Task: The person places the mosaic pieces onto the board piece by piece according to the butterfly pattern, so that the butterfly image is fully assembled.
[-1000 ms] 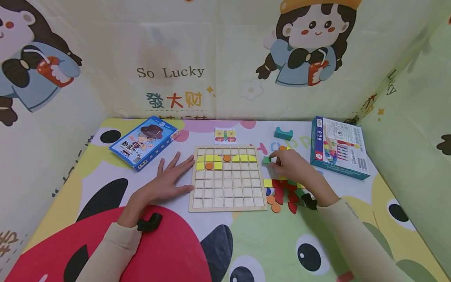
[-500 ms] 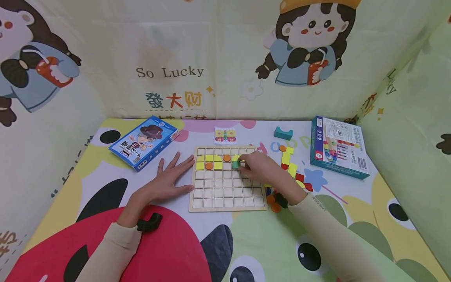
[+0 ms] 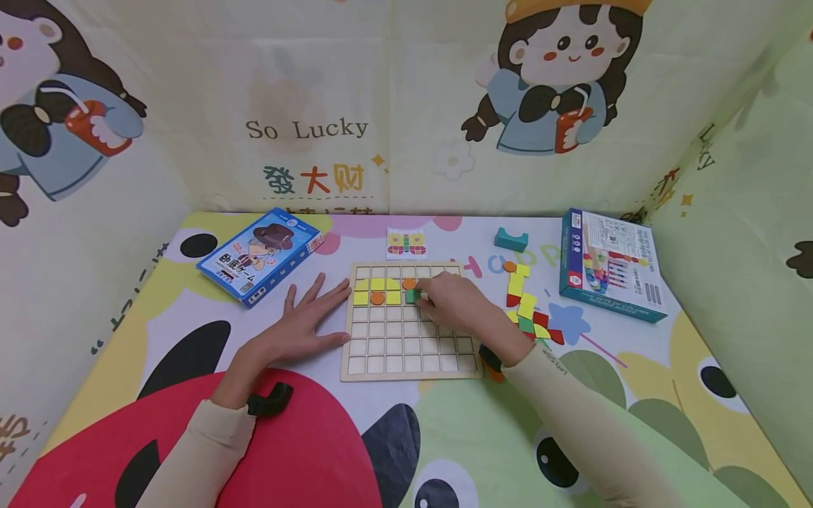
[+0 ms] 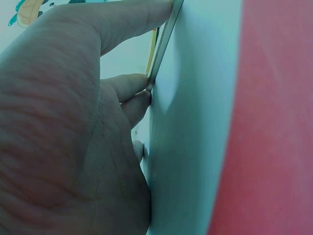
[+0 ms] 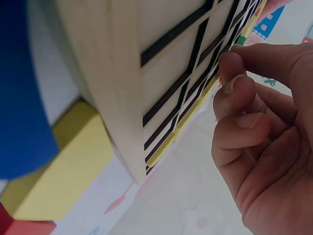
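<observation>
A square wooden grid board (image 3: 411, 377) lies flat in the middle of the table. My right hand (image 3: 460, 305) is over its upper part, with thumb and forefinger pinching a green square tile (image 3: 411, 296) at a cell of the third row. Directly above that tile is an orange disc (image 3: 409, 283); yellow tiles (image 3: 377, 284) and another orange disc (image 3: 377, 298) fill cells at the upper left. The hand covers the cells to the right. Spread out on the table, my left hand (image 3: 293, 331) touches the board's left edge with thumb and fingertips, also seen in the left wrist view.
Loose yellow, red, green and orange tiles (image 3: 526, 305) lie right of the board, partly behind the right forearm. A butterfly pattern card (image 3: 406, 245) lies beyond it. A teal arched block (image 3: 511, 240), a blue box (image 3: 260, 255) and a teal-edged box (image 3: 612, 267) stand farther back.
My right hand has carried the green tile from beside the loose pile leftward over the board, then one column farther left, under the orange disc. The left hand has stayed put.
</observation>
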A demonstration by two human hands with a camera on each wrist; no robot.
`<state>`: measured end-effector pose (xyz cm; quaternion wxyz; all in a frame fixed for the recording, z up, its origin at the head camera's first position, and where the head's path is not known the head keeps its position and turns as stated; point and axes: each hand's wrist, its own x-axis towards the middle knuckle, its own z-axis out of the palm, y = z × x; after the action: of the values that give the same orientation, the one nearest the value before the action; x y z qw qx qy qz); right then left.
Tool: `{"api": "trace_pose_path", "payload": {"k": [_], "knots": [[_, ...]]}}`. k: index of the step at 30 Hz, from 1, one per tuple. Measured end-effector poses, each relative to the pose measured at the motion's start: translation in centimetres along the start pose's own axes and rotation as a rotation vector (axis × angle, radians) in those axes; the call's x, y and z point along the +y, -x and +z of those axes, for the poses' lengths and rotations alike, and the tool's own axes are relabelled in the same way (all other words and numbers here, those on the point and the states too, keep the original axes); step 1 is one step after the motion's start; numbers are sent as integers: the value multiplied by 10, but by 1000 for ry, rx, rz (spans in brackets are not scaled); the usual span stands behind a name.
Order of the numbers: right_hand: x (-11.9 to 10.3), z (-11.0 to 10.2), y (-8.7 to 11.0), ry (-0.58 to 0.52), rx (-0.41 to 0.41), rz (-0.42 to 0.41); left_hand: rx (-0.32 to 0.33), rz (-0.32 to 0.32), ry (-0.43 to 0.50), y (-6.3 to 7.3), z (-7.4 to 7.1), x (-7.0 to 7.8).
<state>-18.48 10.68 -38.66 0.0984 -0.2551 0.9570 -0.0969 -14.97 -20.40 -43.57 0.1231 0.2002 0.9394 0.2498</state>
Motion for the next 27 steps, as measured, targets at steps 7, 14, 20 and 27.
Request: {"api": "trace_pose_path", "payload": {"k": [7,14,20,27], "knots": [[-2,3,-1,1,6,7,0,1,-4,0,0,0],[-4,3,-2,6,10,6,-2,-7,-5,-1,0,0],[-7,2,-3,10,11,12,0,-7,-3,-1,-1,0],[-2,2,1,-31,17,37,-1,1,-1,-1,-1,1]]}}
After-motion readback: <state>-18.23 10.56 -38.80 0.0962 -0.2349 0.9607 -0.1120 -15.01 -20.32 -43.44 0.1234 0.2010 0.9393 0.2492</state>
